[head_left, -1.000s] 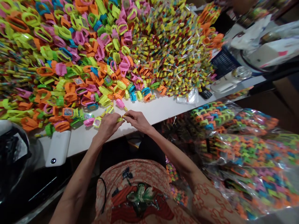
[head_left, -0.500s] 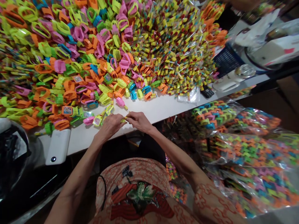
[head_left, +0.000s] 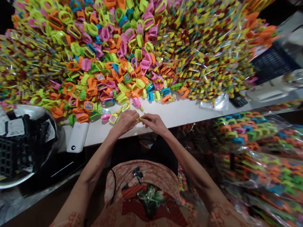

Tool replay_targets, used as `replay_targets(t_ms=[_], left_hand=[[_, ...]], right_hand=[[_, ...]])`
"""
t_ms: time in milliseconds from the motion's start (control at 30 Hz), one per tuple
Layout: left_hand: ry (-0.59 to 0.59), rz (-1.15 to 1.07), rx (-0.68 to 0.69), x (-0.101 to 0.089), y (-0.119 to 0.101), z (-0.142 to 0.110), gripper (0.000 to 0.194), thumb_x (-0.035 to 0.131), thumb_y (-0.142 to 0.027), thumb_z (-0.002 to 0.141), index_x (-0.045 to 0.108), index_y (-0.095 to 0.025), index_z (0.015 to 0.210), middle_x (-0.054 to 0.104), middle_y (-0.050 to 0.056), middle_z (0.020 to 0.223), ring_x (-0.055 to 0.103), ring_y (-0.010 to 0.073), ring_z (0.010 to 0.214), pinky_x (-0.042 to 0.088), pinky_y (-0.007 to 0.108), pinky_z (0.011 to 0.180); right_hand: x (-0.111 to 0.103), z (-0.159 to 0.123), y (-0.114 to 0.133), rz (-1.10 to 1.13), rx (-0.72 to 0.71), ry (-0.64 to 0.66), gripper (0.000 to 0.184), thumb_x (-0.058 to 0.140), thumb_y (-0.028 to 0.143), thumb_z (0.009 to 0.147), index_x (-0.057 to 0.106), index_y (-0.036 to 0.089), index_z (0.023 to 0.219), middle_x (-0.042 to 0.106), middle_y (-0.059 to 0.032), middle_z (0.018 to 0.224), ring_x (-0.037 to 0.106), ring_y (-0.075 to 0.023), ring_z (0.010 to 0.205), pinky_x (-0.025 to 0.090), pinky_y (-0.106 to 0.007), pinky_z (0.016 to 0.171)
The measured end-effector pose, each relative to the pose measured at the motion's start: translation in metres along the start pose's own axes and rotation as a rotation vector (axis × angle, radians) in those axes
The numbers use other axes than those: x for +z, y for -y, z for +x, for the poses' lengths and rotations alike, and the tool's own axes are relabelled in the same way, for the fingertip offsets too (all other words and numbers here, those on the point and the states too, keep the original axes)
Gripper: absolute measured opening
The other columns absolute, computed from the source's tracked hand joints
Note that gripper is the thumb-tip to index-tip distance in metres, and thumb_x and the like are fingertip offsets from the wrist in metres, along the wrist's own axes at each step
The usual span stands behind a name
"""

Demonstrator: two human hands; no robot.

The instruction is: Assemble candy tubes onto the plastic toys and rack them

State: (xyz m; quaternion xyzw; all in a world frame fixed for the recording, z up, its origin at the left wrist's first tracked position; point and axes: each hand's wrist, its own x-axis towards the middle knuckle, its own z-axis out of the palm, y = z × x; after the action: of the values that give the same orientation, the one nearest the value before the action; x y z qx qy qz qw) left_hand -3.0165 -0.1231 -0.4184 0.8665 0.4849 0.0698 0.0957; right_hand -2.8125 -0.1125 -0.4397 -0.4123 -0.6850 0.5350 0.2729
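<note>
My left hand and my right hand meet at the front edge of the white table. Both pinch a small yellow plastic piece between their fingertips. Just beyond my left hand lie loose toy watches in pink, yellow and green, with a pink one nearest my fingers. A huge heap of coloured plastic toy watches covers the table behind them.
Yellow packaged toys in clear wrap fill the table's right half. A white power bank lies at the front left, a black basket beside it. A calculator sits right. Clear bags of coloured pieces stand right of me.
My head has turned, so the whole scene shifted right and down in view. My hands stay together on the small yellow piece at the table edge.
</note>
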Motion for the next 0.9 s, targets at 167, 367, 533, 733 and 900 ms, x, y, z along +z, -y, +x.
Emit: replay_targets(t_ms=[167, 367, 533, 733, 900], left_hand=[[-0.33, 0.028, -0.271, -0.012, 0.03, -0.037, 0.041, 0.057, -0.035, 0.097, 0.065, -0.021, 0.135, 0.063, 0.016, 0.139, 0.056, 0.0313, 0.132, 0.043, 0.047, 0.11], [-0.177, 0.112, -0.631, -0.008, 0.083, -0.1, 0.031, 0.052, -0.044, 0.092, 0.07, -0.02, 0.096, 0.068, 0.015, 0.1, 0.062, 0.0345, 0.102, 0.051, 0.048, 0.091], [-0.395, -0.056, -0.672, -0.02, 0.097, -0.093, 0.035, 0.053, -0.062, 0.089, 0.055, -0.028, 0.081, 0.058, 0.004, 0.083, 0.062, 0.0351, 0.1, 0.054, 0.06, 0.093], [-0.613, -0.38, -0.916, -0.033, 0.083, -0.077, 0.029, 0.071, -0.052, 0.07, 0.063, -0.028, 0.084, 0.069, 0.0, 0.085, 0.066, 0.0298, 0.09, 0.056, 0.057, 0.094], [-0.578, -0.448, -0.861, -0.019, 0.063, -0.065, 0.032, 0.064, -0.047, 0.066, 0.068, -0.022, 0.087, 0.074, 0.005, 0.088, 0.068, 0.0262, 0.085, 0.057, 0.044, 0.086]], right_hand=[[0.007, 0.018, -0.024, -0.406, -0.171, -0.362, 0.039, 0.059, 0.04, 0.099, 0.072, 0.02, 0.13, 0.068, -0.0136, 0.127, 0.066, -0.0262, 0.114, 0.056, -0.038, 0.099], [-0.013, 0.005, -0.046, -0.543, 0.012, -0.363, 0.029, 0.056, 0.028, 0.098, 0.074, 0.017, 0.118, 0.068, -0.0126, 0.12, 0.069, -0.0222, 0.102, 0.055, -0.033, 0.095], [-0.054, 0.005, -0.046, -0.542, 0.183, -0.343, 0.031, 0.058, 0.024, 0.096, 0.073, 0.015, 0.122, 0.066, -0.0108, 0.121, 0.067, -0.0168, 0.085, 0.052, -0.029, 0.088], [-0.128, 0.02, -0.041, -0.787, 0.381, -0.53, 0.039, 0.052, 0.017, 0.096, 0.069, 0.015, 0.131, 0.066, -0.0149, 0.134, 0.066, -0.0269, 0.112, 0.051, -0.036, 0.096], [-0.135, 0.041, -0.051, -0.901, 0.332, -0.412, 0.034, 0.049, 0.021, 0.099, 0.073, 0.014, 0.123, 0.068, -0.0176, 0.13, 0.064, -0.0293, 0.111, 0.05, -0.036, 0.089]])
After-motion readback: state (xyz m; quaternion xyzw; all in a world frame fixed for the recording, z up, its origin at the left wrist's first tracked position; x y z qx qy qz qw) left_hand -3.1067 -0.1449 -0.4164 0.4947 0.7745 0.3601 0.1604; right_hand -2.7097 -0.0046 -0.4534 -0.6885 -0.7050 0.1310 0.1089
